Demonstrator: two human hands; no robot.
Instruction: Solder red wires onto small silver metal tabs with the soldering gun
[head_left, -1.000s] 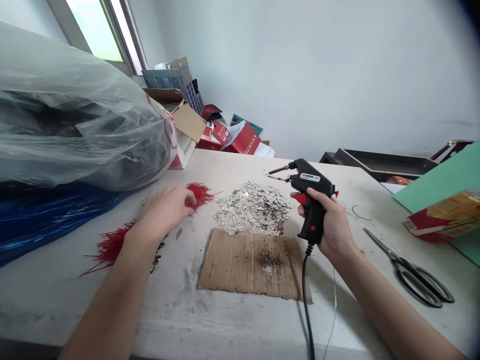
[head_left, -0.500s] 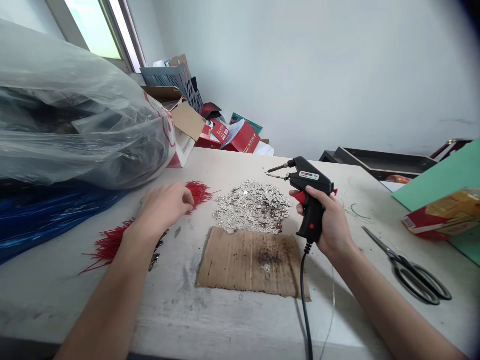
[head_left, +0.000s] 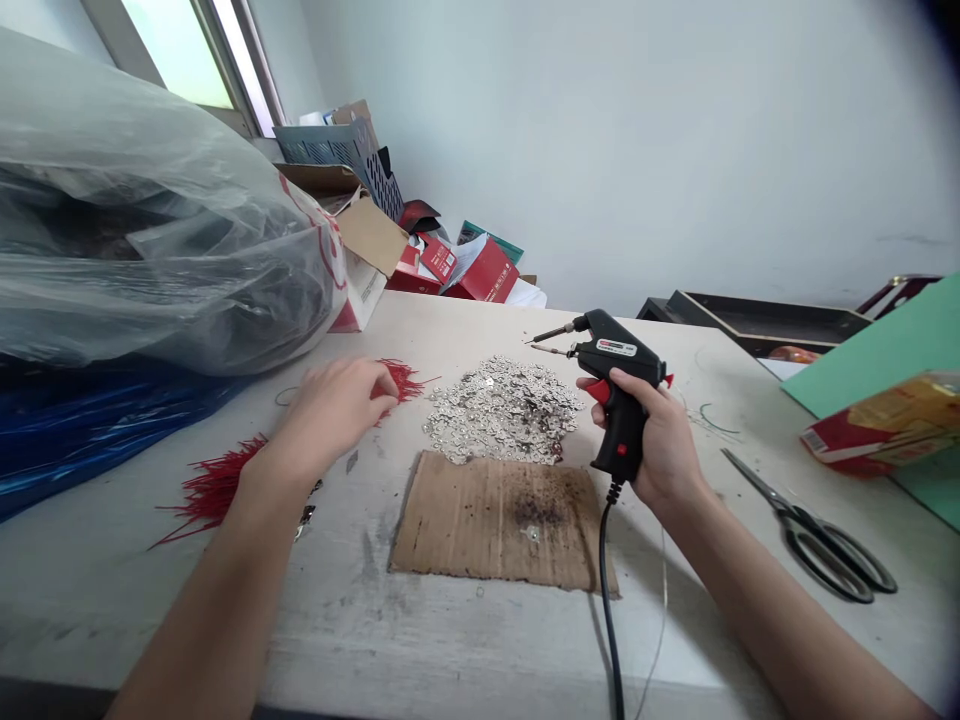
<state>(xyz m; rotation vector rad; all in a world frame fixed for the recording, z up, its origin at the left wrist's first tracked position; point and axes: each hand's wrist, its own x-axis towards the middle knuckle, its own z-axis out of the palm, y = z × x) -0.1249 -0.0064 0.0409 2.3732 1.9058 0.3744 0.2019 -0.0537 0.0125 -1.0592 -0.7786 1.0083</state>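
Observation:
My right hand [head_left: 660,445] grips a black gun-shaped soldering tool [head_left: 616,385] with a red trigger, its metal tips pointing left above a heap of small silver metal pieces [head_left: 502,410]. Its black cord [head_left: 609,610] runs down off the table edge. My left hand [head_left: 337,405] rests with curled fingers on a bundle of thin red wires [head_left: 397,380]; whether it pinches one is hidden. More red wires [head_left: 214,490] lie by my left forearm. A scorched piece of cardboard [head_left: 499,520] with one small silver piece on it lies between my arms.
A big clear plastic bag [head_left: 150,230] over blue foil [head_left: 90,430] fills the left. Black scissors [head_left: 821,540] lie at the right, near a red-yellow packet [head_left: 877,430] and green card [head_left: 885,360]. Boxes [head_left: 450,265] and a dark tray [head_left: 757,320] stand at the back.
The view has shifted slightly. My left hand has edged a little further onto the red wires. My right hand holds the tool about where it was.

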